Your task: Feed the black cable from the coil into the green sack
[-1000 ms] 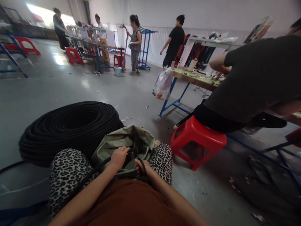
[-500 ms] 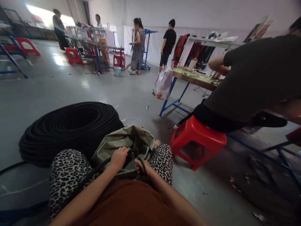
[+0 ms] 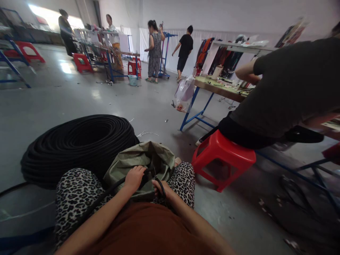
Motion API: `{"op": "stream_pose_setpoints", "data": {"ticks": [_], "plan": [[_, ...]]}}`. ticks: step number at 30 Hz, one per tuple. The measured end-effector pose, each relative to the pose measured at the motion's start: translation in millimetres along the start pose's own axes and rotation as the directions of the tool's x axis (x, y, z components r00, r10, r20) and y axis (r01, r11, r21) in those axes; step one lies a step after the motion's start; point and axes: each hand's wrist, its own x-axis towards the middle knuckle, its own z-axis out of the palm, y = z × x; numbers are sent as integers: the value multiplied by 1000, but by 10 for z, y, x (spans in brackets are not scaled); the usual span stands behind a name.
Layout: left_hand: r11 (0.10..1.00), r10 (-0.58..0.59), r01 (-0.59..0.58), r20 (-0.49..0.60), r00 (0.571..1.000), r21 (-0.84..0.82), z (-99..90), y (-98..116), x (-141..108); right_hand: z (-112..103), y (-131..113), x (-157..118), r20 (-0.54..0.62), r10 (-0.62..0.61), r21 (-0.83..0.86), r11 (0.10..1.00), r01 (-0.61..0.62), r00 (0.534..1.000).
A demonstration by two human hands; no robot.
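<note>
My left hand (image 3: 134, 179) is closed around a thick black cord (image 3: 116, 185), which runs back over my left thigh. In my right hand (image 3: 161, 188) I grip a pair of scissors (image 3: 160, 186) by the dark handles, with the blades pointing up and away from me beside the cord's end. Whether the blades touch the cord I cannot tell. Both hands are over the mouth of a grey-green woven sack (image 3: 127, 153) between my knees; its inside is mostly dark. A big coil of black cord (image 3: 53, 148) lies on the floor to my left.
Close on my right a co-worker in a dark shirt (image 3: 294, 88) sits on a red plastic stool (image 3: 228, 148) at a worktable (image 3: 212, 88). A plastic bag (image 3: 184, 92) hangs from its corner. Farther off, several people stand near tables and racks. Scraps lie on the floor.
My hands, the cord and the scissors stay practically as they were. In the background, the person in black has stepped left, and the one in the patterned outfit has raised an arm.
</note>
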Motion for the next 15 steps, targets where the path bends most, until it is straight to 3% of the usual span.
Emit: {"op": "stream_pose_setpoints", "data": {"ticks": [11,15], "plan": [[1000,4,-5,82,997,13,-60,22,4,24,25,43,-42,65,4,998,-65,997],[1000,7,-9,91,996,13,-48,2,20,30,72,76,-80,-6,-23,1000,4,997]]}}
